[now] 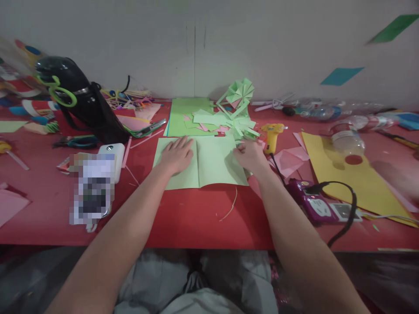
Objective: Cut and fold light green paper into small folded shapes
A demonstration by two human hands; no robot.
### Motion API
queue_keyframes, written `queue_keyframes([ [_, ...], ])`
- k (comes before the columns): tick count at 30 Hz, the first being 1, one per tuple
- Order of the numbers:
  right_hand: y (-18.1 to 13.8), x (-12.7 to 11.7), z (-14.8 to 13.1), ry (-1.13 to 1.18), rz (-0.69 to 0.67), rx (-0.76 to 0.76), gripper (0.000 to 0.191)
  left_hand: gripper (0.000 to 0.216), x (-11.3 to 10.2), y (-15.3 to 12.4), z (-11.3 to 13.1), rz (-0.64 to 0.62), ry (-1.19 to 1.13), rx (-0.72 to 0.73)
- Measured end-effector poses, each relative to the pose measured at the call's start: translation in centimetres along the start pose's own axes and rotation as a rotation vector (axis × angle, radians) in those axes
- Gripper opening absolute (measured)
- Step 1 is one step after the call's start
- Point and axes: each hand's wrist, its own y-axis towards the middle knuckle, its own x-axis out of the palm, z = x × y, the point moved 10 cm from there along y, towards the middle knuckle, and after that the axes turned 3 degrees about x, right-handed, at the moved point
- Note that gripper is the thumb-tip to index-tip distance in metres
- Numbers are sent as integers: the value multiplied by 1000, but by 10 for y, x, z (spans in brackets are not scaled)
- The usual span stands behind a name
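Leftmost, at ten o'clock from the middle, saw a black bottle (67,72) with a lime-green ring (63,97) hanging on it. Found a white device (119,164) at nine o'clock, just beside a pixelated patch, and noticed a box cutter (151,127) closer in at ten. Laid the left hand (177,154) flat on the nine o'clock half of a pale green sheet (216,163), with fingers slightly spread, palm down and gripping nothing. Had that sheet at the centre of the red table (193,218), creased from twelve to six. Saw brighter green paper (178,115) at twelve and a folded green paper flower (240,93) at one. Rested the right hand (250,156) at the sheet's three o'clock edge, fingers curled in; could not tell if pinching anything. Spotted a yellow glue gun (271,138) at two, a purple socket block (301,198) at four, then yellow paper (347,183) at three with a clear bottle (348,141) over its far part.
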Motion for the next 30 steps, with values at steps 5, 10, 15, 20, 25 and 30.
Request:
queue_keyframes([
  [5,-2,2,-7,-131,-9,-28,21,62,4,1,-1,-23,-7,4],
  [10,-2,1,-8,-150,31,-29,16,62,4,1,-1,-14,-7,8],
  [15,-3,-2,-5,-33,11,-22,23,61,3,1,0,-12,-10,5],
  [20,-6,-5,-2,210,-49,20,47,61,3,2,-2,-4,-17,13],
  [25,-7,0,0,349,-96,79,48,59,-8,3,-3,45,-27,46],
  [30,-3,4,-1,295,-68,53,46,57,-20,-3,-3,118,2,23],
])
